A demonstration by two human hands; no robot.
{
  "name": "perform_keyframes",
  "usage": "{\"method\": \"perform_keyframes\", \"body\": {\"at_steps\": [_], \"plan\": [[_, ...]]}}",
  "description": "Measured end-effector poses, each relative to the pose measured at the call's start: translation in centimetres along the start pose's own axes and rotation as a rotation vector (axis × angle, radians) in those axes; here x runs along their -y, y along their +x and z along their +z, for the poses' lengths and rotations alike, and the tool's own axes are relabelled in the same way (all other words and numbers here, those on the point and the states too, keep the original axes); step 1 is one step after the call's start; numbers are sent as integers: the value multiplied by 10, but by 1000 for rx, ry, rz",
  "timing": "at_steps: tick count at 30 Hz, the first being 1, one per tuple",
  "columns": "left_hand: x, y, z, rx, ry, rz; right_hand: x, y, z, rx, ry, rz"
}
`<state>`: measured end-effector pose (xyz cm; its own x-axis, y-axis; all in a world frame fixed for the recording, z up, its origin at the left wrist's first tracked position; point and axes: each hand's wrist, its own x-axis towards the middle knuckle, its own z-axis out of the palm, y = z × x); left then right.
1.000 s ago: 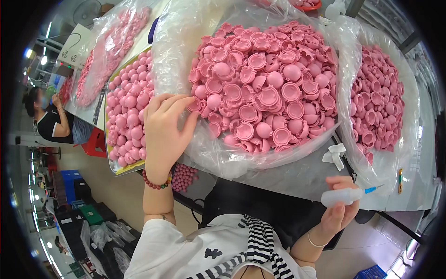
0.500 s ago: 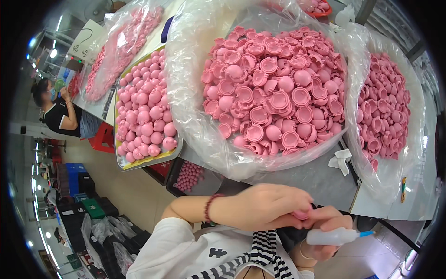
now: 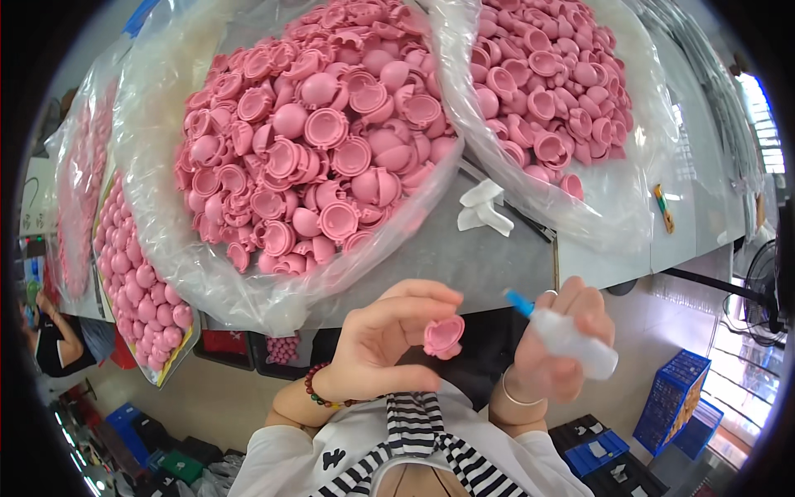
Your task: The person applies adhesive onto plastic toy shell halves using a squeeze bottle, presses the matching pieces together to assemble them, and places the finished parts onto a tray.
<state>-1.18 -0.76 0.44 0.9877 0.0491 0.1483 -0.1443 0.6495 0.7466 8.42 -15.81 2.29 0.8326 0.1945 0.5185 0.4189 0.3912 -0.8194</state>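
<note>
My left hand (image 3: pixel 374 338) is curled around a small pink plastic half shell (image 3: pixel 445 334), its hollow side showing near the fingertips. Over to the right, my right hand (image 3: pixel 534 369) grips a white squeeze bottle (image 3: pixel 580 341) with a blue nozzle. That nozzle points up and left, toward the half shell but apart from it. Beyond my hands, a big clear plastic bag (image 3: pixel 273 306) lies open on the table, heaped with pink hollow shells (image 3: pixel 327 128). Some of the right-hand fingers are blurred.
A second plastic bag (image 3: pixel 609 219) of pink parts lies at the right. Crumpled white tissue (image 3: pixel 484 207) and a yellow-green cutter (image 3: pixel 663 209) rest on the grey table (image 3: pixel 513 265). Pink balls fill a tray (image 3: pixel 178 356) at the left. Blue crates (image 3: pixel 672 398) stand on the floor.
My hands have come apart; the left now holds the half shell alone. The right hand has turned the bottle, so its nozzle points left instead of right. The view has swung rightward.
</note>
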Motion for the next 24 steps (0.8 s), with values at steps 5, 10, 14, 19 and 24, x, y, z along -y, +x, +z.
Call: {"method": "perform_keyframes", "body": {"at_steps": [5, 10, 14, 19, 24], "plan": [[2, -3, 1, -47, -94, -51, 14, 4, -5, 262, -207, -285], [5, -5, 1, -58, -58, -17, 16, -2, 7, 189, -229, -243], [3, -5, 2, -73, -62, -25, 16, -1, 8, 240, -281, -225], [3, -6, -1, -77, -71, -16, 19, -3, 9, 257, -315, -180], [2, -6, 0, -68, -50, 0, 18, -1, 12, 193, -335, -182]]}}
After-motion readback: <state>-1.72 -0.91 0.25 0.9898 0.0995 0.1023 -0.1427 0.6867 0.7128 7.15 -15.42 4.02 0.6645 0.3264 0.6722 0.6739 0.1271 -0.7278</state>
